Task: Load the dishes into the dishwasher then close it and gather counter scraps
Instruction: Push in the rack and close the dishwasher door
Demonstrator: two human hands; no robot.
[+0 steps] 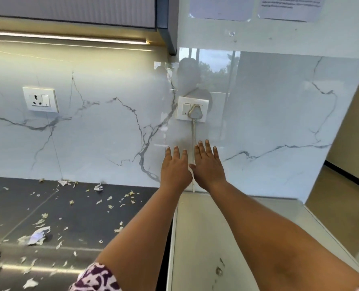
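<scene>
Above the white appliance top (226, 238), the left hand (175, 169) and right hand (209, 164) reach forward side by side, fingers straight, holding nothing. Paper and vegetable scraps (39, 236) lie scattered across the dark surface (86, 225) at left.

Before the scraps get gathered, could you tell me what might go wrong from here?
1. The scraps are small and spread widely over the dark counter; a sweep could push some off its front edge.
2. Both hands, left and right, are outstretched and open beside the white cord hanging from the plugged socket; a careless move could snag it.
</scene>
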